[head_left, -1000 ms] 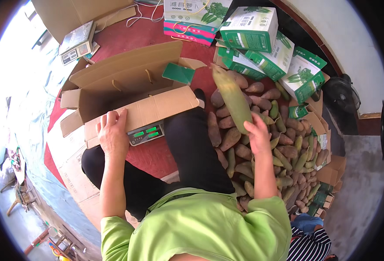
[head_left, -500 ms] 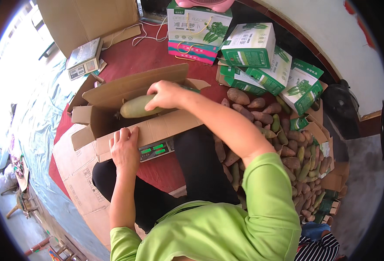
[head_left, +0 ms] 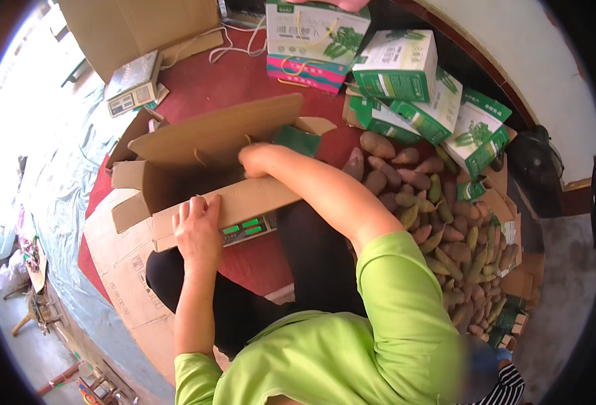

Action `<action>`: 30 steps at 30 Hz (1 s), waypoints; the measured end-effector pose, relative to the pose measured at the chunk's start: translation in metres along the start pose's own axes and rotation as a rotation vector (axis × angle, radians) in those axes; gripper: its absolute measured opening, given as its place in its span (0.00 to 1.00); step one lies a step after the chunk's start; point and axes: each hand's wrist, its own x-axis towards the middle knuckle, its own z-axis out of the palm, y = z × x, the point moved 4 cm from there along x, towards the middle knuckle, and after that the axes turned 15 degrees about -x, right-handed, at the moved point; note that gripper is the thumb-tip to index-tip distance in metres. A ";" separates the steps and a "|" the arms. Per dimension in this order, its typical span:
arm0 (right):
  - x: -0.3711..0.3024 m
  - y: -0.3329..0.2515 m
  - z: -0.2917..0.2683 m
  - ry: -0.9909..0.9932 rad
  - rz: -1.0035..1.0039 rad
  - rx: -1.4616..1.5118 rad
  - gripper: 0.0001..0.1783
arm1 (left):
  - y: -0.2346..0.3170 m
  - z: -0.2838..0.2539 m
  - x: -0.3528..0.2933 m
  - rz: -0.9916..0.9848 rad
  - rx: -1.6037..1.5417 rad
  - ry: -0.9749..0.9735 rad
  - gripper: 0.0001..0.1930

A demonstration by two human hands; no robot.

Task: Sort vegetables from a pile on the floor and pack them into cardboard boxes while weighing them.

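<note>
An open cardboard box (head_left: 227, 210) stands in front of me with its flaps raised, above a scale (head_left: 249, 228) with lit green displays. My left hand (head_left: 196, 226) grips the near flap, fingers over its edge. Inside the box is my right hand (head_left: 256, 160), reaching down past the near flap. Its fingers are hidden, so whether they hold anything cannot be seen. The box's dark inside shows little of its contents.
At the right lies a large pile of reddish and green root vegetables (head_left: 446, 233). Green-and-white cartons (head_left: 395, 67) stand behind it. A flat electronic device (head_left: 134, 82) sits at the far left, near a white cable (head_left: 234, 48). A person's striped sleeve (head_left: 503, 386) shows at lower right.
My right hand has gone down into the box with the long green radish, which is now out of sight. My left hand stays on the flap.
</note>
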 end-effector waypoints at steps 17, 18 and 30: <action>-0.254 0.154 0.100 0.901 0.548 1.097 0.16 | -0.002 0.010 -0.001 -0.029 0.078 -0.054 0.31; -0.256 0.161 0.131 0.847 0.600 1.115 0.16 | -0.004 0.011 -0.001 -0.039 0.081 -0.058 0.32; -0.252 0.074 0.457 0.285 0.916 1.214 0.14 | -0.010 0.019 -0.006 -0.007 0.101 0.005 0.32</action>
